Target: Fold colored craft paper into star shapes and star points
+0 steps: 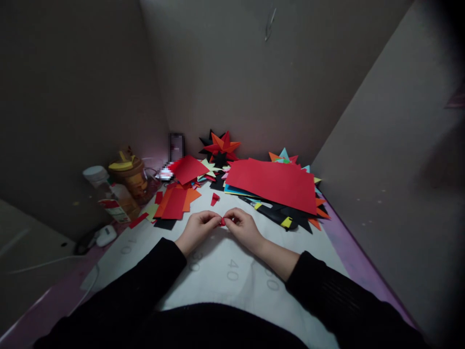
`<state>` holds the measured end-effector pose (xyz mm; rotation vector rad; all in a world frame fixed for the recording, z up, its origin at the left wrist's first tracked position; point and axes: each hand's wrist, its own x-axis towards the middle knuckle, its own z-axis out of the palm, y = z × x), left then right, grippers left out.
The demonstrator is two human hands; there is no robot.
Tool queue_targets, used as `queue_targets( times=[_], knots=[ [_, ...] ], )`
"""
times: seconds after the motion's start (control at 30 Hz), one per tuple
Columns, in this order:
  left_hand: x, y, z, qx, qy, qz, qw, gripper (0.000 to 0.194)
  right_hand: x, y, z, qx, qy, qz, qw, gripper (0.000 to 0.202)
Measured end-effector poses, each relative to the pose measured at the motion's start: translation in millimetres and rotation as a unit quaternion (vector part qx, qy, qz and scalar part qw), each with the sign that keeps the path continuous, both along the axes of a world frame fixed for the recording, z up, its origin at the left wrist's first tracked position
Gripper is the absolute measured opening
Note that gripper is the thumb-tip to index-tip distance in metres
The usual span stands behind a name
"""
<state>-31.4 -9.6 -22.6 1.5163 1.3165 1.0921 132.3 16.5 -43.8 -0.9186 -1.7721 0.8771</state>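
Note:
Between the fingertips of both hands is a small piece of red folded paper (223, 222), mostly covered by the fingers. My left hand (200, 228) pinches it from the left, and my right hand (244, 229) pinches it from the right. Just beyond them on the white mat lies another small red folded piece (215, 199). To the left are overlapping red and orange paper rectangles (175, 203). A large stack of red sheets (272, 182) lies to the right, with a black and yellow utility knife (274, 214) along its near edge.
Folded paper stars (221, 145) lean against the back wall, with more stars (284, 156) behind the red stack. At the left stand a white-capped bottle (114, 196) and a brown cup (129, 174). A white earphone case (106, 235) and a cable lie near the left edge. Walls close in on three sides.

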Motion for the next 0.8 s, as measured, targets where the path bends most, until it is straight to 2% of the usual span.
queue_targets(
  times=[0.2, 0.5, 0.8],
  knots=[
    [-0.5, 0.8, -1.4, 0.008, 0.010, 0.003, 1.000, 0.022, 1.7, 0.2, 2.3, 0.023, 0.005, 0.018, 1.000, 0.012],
    [-1.0, 1.0, -3.7, 0.006, 0.024, -0.017, 1.000, 0.023, 1.9, -2.6, 2.5, 0.064, -0.041, 0.025, 0.997, 0.012],
    [-0.2, 0.2, -1.6, 0.023, 0.032, -0.011, 0.999, 0.024, 0.5, -2.1, 1.2, -0.026, 0.014, 0.014, 0.999, 0.005]
  ],
)
